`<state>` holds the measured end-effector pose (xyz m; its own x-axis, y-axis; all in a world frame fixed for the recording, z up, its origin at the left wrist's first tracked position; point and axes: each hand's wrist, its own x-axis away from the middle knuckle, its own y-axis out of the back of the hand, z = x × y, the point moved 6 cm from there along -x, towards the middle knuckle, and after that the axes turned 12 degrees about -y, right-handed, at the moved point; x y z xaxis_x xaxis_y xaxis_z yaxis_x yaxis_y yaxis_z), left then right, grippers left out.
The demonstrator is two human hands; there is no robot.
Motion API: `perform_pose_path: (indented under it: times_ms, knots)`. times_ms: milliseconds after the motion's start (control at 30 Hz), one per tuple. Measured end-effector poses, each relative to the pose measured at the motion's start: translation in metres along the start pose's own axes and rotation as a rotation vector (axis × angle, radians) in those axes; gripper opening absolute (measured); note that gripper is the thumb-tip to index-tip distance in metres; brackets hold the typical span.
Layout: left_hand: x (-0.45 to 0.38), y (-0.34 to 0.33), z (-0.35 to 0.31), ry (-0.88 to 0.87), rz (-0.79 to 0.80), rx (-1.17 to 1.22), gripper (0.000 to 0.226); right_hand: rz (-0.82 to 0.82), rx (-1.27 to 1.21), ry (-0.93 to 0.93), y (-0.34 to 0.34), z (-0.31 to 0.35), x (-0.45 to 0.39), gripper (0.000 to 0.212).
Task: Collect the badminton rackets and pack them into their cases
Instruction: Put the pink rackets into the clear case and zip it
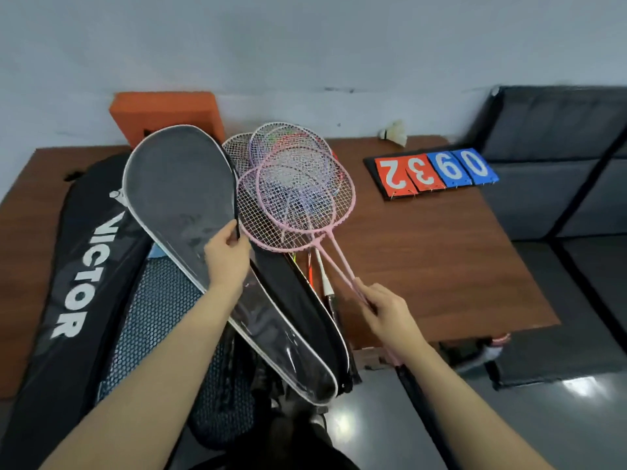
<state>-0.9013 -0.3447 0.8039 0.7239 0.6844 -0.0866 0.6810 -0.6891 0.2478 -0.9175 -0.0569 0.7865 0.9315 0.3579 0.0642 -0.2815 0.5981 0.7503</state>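
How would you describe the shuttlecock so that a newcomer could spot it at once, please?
Start at the brown wooden table and go to its far edge by the pale wall. Just beyond the red and blue flip scoreboard stands the white feathered shuttlecock, the only small white object there.

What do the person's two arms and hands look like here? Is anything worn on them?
Both forearms are bare up to the frame's lower edge, with no sleeve in sight. The left hand and the right hand show no glove, ring, watch or bracelet.
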Motion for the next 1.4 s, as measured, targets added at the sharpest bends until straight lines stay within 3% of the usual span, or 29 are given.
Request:
perform_pose_path:
  times_ms: [367, 733, 967, 1233, 1400]
  knots:
    - [0.001, -0.003, -0.007, -0.054, 0.100, -0.023, 0.047, 0.173, -0.163, 0.013, -0.003, 0.020, -0.009, 0.044]
    - [0.024, 0.011, -0.008, -0.097, 0.249, -0.006, 0.045, 0.386, -0.121, -0.008, -0.034, 0.050, -0.018, 0.048]
    - [0.024, 0.053, 0.000, -0.113, 0.246, 0.046, 0.050, 0.354, -0.187, -0.078, -0.052, 0.085, -0.046, 0.040]
    - [-0.002, 0.091, 0.030, 0.057, 0.173, 0.238, 0.050, 0.341, -0.355, -0.197, -0.107, 0.139, -0.068, 0.033]
    - [-0.013, 0.095, 0.036, 0.034, 0.222, 0.269, 0.047, 0.280, -0.429, -0.224, -0.141, 0.173, -0.088, 0.034]
